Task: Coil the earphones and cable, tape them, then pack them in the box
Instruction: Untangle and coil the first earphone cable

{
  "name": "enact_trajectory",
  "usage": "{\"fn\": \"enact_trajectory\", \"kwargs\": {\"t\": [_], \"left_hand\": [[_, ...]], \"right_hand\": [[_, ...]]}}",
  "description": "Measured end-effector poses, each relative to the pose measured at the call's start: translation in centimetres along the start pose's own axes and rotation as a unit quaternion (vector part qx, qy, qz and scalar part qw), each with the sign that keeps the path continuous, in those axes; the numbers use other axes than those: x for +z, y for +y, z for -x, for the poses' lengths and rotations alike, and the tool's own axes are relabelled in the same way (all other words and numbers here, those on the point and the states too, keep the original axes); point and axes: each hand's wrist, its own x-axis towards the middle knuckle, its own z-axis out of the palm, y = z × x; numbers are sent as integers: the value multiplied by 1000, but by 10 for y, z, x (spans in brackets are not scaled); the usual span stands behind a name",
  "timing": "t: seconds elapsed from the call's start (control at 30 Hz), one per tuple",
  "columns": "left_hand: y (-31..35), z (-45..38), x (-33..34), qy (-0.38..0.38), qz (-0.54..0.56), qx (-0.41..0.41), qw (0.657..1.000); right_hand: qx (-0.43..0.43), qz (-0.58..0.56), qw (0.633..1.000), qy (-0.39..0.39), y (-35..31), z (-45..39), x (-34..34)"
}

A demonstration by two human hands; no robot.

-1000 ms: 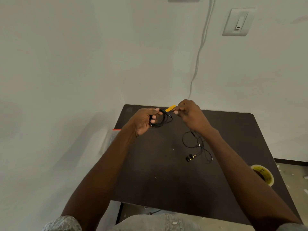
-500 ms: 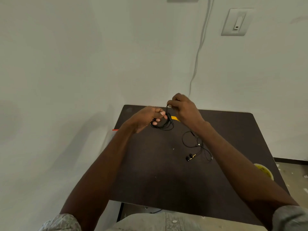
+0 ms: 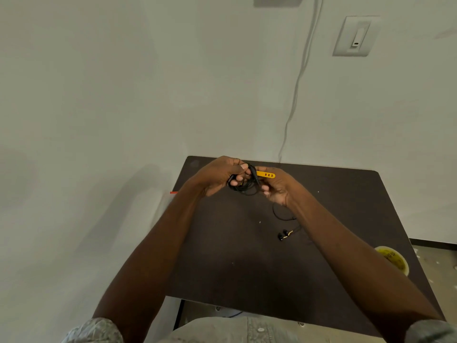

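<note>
Above the far part of the dark table (image 3: 222, 268), my left hand (image 3: 217, 175) grips a coil of black cable (image 3: 243, 185) with its fingers curled through the loops. My right hand (image 3: 277, 188) holds the coil's right side, palm turned up. A yellow strap (image 3: 265, 174) with small slots sticks out to the right between the hands, attached to the cable. The black earphones (image 3: 284, 235) with gold accents lie on the table below my right forearm, their thin cable partly hidden by the arm. No box is in view.
A yellow roll of tape (image 3: 393, 259) sits at the table's right edge. The table stands against a white wall with a thin wire (image 3: 296, 90) running down it and a switch plate (image 3: 354, 35). A clear bag with a red edge (image 3: 173, 193) shows beside the table's left edge.
My right hand dropped from above the coil and turned palm up at the coil's right side. The yellow strap now points right, clear of the hands. My left hand kept its hold.
</note>
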Motion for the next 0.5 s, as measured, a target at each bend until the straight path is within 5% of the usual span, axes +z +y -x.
{"fn": "enact_trajectory", "kwargs": {"t": [0.23,0.5], "left_hand": [[5,-2,-1,15,-38,-12,999],[3,-3,-4,123,-13,-73,990]], "right_hand": [[-7,-99,995,-23,5,-4,2],[12,-78,997,-5,6,-8,5]]}}
